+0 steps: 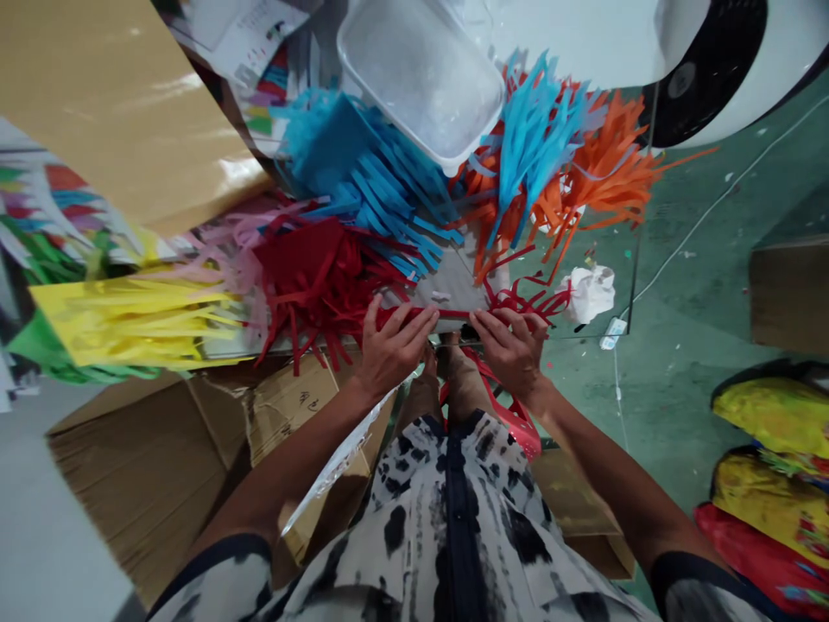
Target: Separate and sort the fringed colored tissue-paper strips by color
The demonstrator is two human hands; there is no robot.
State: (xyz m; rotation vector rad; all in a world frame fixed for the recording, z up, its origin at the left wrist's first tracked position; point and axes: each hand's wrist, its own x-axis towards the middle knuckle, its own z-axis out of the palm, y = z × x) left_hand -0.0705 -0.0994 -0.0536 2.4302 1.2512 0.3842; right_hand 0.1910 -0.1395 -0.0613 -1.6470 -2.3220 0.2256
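My left hand (392,344) and my right hand (511,345) both pinch a red fringed paper strip (453,314) stretched between them at the near edge of a glass table (602,259). The fingers of each hand are curled over the strip. Its loose red fringe (528,302) trails off to the right of my right hand. A heap of red fringe (317,276) lies just left of my left hand. Blue fringe (376,181) and orange fringe (596,173) are piled further back.
A clear plastic tub (420,78) sits on the fringe piles at the back. Yellow fringe (136,320) lies at the left. Crumpled white paper (589,292) rests near the table's right edge. Cardboard boxes (155,458) stand below left; coloured bundles (770,484) lie on the green floor at right.
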